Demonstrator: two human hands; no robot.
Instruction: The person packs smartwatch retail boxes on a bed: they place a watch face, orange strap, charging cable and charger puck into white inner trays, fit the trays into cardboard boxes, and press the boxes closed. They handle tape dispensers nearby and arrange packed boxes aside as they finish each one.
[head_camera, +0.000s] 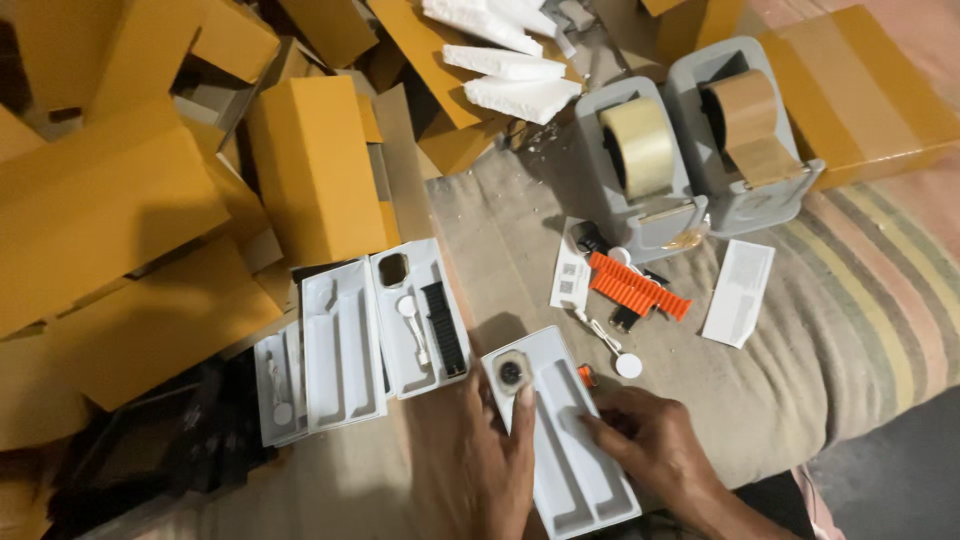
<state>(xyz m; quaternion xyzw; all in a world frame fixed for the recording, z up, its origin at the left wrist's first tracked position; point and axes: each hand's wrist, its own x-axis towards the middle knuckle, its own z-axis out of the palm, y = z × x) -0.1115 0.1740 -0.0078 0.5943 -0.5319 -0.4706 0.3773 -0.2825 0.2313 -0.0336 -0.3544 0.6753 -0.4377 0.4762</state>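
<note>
White moulded tray (575, 470) lies slanted on the striped blanket (850, 300) at bottom centre, between both hands, with a smartwatch body (511, 371) seated in its upper-left recess. Left hand (500, 465) lies along the tray's left edge, forefinger tip pressing on or just below the watch body, fingers extended, not clenched round anything. Right hand (650, 445) rests on the tray's right side, fingers curled down into the long slot; whether they pinch something in there I cannot tell, it's hidden. Judged step: seating the watch body in its recess while steadying the tray; the long slots look bare. Next move likely calls for a strap or cable piece laid straight into a slot, tray held flat so the watch doesn't pop out. Just beyond the tray: white round charger puck with cable (625, 362), orange ribbed strap (640, 287), folded white leaflet (740, 293), small white card (571, 272). Left of it, a second tray (420, 315) already carrying a watch, a white cable and a black strap, beside two more white trays (325, 365). Further back: two grey tape dispensers, one with clear tape (640, 165), one with brown tape (745, 140), white foam blocks (510, 70), and a heap of orange cartons (310, 170) across the left.
</note>
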